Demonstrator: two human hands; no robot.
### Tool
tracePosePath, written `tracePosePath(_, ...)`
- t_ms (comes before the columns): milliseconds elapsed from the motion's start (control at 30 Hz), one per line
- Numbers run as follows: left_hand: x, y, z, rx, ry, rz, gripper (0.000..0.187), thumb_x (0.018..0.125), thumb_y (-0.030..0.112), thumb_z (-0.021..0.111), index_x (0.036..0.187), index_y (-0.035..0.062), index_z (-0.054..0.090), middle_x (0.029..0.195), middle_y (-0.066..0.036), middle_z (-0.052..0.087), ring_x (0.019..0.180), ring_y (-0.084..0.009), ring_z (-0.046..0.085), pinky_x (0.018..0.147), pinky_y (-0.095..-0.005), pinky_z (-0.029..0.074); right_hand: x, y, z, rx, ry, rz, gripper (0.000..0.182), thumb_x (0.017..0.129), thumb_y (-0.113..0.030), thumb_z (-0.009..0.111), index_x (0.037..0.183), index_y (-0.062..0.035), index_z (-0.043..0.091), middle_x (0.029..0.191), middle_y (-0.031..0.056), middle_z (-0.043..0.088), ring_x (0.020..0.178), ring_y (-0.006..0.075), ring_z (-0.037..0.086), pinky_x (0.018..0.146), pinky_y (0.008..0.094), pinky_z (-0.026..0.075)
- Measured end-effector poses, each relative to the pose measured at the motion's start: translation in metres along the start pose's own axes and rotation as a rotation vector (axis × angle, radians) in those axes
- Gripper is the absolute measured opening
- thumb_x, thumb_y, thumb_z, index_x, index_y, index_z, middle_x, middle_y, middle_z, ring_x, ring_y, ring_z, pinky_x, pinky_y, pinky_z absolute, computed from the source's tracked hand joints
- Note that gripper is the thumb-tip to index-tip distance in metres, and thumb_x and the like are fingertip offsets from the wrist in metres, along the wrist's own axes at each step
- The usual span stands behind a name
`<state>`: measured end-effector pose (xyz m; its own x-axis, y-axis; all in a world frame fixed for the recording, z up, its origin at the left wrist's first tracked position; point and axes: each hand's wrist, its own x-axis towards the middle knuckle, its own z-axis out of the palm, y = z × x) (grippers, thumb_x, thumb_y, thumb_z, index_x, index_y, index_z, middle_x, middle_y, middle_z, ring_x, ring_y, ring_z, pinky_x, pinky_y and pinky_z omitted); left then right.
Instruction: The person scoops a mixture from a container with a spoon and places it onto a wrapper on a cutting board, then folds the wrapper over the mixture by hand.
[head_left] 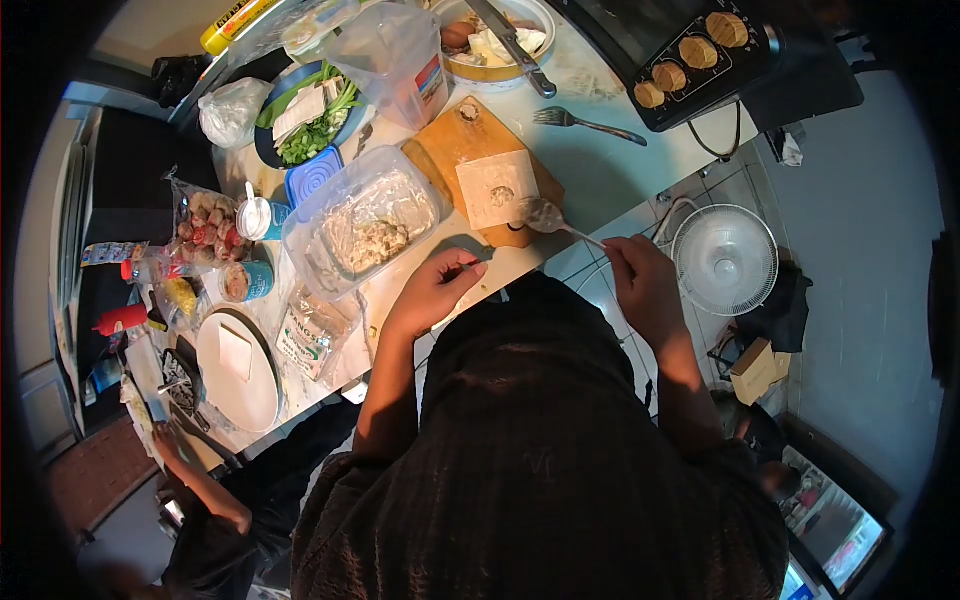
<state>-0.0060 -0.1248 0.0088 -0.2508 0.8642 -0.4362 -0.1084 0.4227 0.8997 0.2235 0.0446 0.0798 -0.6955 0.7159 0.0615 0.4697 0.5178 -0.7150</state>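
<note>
My right hand [645, 285] is closed on the handle of a metal spoon [545, 215]. The spoon's bowl is at the right edge of a pale square wrapper [482, 205] with a small dab of filling [501, 196] in its middle. That wrapper lies on a wooden cutting board [440, 150]. My left hand [440, 290] is by the table's front edge, fingers loosely curled with a gap to the thumb and nothing visible in them. Beyond it, a clear plastic container [300, 240] holds a pale minced mixture [378, 245].
A fork [590, 125], a bowl [490, 73] with a knife [510, 45] across it and a toaster oven [690, 60] stand farther back. Left are chopped greens [310, 143], a white plate [255, 395] and jars. A strainer [725, 260] is below right. Another person's arm [210, 485] reaches in lower left.
</note>
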Motion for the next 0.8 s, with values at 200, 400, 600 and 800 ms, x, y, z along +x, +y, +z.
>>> tracePosePath(200, 0.002, 0.001, 0.001, 0.01, -0.004, -0.017, 0.021, 0.093, 0.024, 0.063, 0.095, 0.0035, 0.063, 0.079, 0.004, 0.055, 0.072, -0.0048, 0.047, 0.065, -0.0214, 0.039, 0.0, -0.007, -0.005, -0.047, 0.008, -0.051, 0.009, 0.089, -0.004, 0.058, 0.095, 0.0011, 0.062, 0.079, 0.0155, 0.058, 0.069, 0.0353, 0.058, 0.061, 0.0404, 0.046)
tracePosePath(400, 0.003, 0.002, 0.001, 0.012, -0.008, -0.018, 0.022, 0.093, 0.025, 0.063, 0.095, 0.0032, 0.063, 0.079, 0.004, 0.055, 0.072, -0.0048, 0.047, 0.064, -0.0214, 0.039, -0.006, -0.01, 0.016, -0.068, 0.003, -0.067, 0.008, 0.09, -0.005, 0.057, 0.096, -0.0015, 0.061, 0.081, 0.0153, 0.056, 0.072, 0.0366, 0.057, 0.061, 0.0426, 0.046)
tracePosePath(600, 0.003, 0.001, 0.0, 0.011, -0.007, -0.034, 0.023, 0.092, 0.026, 0.064, 0.094, 0.003, 0.063, 0.078, 0.005, 0.054, 0.072, -0.0049, 0.046, 0.064, -0.0218, 0.039, -0.009, -0.005, 0.0, -0.149, 0.097, -0.082, 0.01, 0.091, -0.005, 0.058, 0.098, -0.0004, 0.063, 0.077, 0.0141, 0.057, 0.066, 0.0326, 0.057, 0.058, 0.0392, 0.044)
tracePosePath(800, 0.008, 0.002, 0.002, 0.027, -0.024, -0.018, 0.023, 0.092, 0.027, 0.064, 0.093, 0.0033, 0.063, 0.078, 0.005, 0.054, 0.072, -0.005, 0.046, 0.064, -0.022, 0.038, -0.003, -0.014, 0.014, -0.047, 0.033, -0.079, 0.008, 0.09, -0.005, 0.057, 0.096, -0.0009, 0.061, 0.081, 0.0155, 0.055, 0.069, 0.037, 0.056, 0.061, 0.0424, 0.045)
